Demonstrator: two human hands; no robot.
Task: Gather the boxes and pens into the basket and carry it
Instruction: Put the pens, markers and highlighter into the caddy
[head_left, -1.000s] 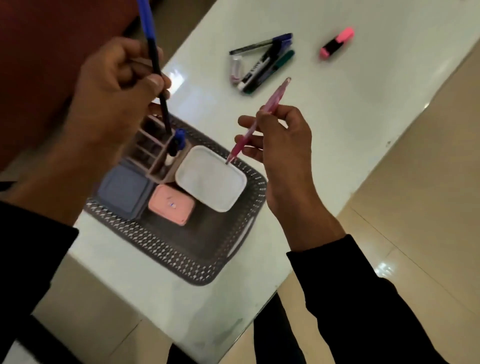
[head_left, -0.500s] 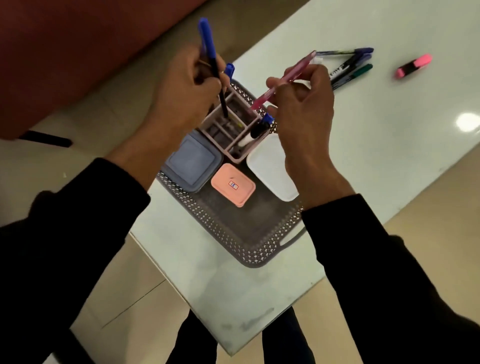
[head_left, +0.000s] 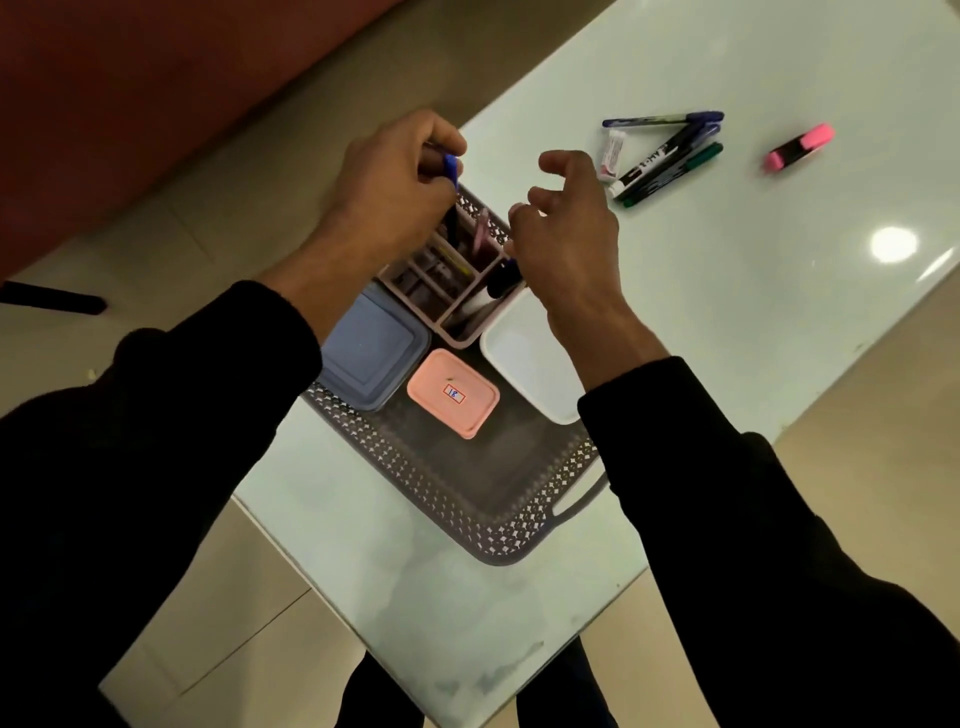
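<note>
A grey perforated basket (head_left: 457, 499) sits on the white table and holds a blue box (head_left: 370, 353), a pink box (head_left: 453, 393), a white box (head_left: 530, 358) and a pink divided pen holder (head_left: 457, 296). My left hand (head_left: 395, 182) hovers over the holder's far end, pinching a blue pen (head_left: 451, 169) whose tip reaches into a slot. My right hand (head_left: 566, 234) is just right of the holder, fingers spread and empty. The pink pen (head_left: 480, 236) stands inside the holder.
Several markers and pens (head_left: 660, 156) lie loose on the table (head_left: 727, 291) beyond my right hand. A pink highlighter (head_left: 800, 146) lies further right. The table edge runs close to the basket's left side, with tiled floor and a dark red surface beyond.
My right hand has let go of the pink pen, which now stands in the holder, and its fingers have opened. My left hand has lowered the blue pen deeper into the holder.
</note>
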